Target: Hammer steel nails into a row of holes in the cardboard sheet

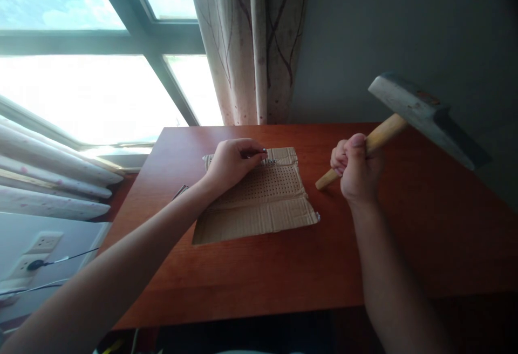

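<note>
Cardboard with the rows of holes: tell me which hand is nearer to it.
Left. The left hand is over the far part of the cardboard; the right hand is off to its right, gripping the hammer.

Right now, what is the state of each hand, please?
Left hand: pinched closed over the cardboard; anything held is unclear.
Right hand: closed around the hammer.

Tan cardboard [267,195] with dark dots, grey-headed hammer [404,120] with yellowish handle [384,135], red-brown table [259,273], branch-patterned beige curtain [238,46]
</note>
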`<state>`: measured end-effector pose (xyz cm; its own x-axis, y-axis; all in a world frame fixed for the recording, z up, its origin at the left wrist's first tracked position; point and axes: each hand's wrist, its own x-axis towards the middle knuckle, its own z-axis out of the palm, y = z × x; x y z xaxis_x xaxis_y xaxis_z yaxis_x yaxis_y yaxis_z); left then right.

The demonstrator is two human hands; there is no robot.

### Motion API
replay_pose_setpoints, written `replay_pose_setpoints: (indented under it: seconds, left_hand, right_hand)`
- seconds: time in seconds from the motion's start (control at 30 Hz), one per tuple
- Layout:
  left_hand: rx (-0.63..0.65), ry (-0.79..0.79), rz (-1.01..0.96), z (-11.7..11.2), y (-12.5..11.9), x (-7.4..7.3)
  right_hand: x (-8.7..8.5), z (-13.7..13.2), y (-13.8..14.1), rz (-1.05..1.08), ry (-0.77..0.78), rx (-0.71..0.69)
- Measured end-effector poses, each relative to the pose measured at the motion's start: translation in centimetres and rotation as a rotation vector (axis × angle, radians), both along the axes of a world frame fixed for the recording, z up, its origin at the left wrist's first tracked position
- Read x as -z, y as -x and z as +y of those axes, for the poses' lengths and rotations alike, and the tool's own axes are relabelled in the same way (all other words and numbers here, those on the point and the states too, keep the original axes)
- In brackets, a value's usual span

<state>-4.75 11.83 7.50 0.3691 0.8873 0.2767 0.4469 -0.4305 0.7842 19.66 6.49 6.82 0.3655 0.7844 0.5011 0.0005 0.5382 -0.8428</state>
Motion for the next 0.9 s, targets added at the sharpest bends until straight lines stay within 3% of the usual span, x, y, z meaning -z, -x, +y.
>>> replay_pose_setpoints:
  seconds: [0.9]
  left_hand:
    - [-0.005, 0.017, -0.035, -0.07, -0.11, 0.25]
  right_hand:
    - [-0.02, -0.06, 0.02, -0.026, 0.004, -0.009]
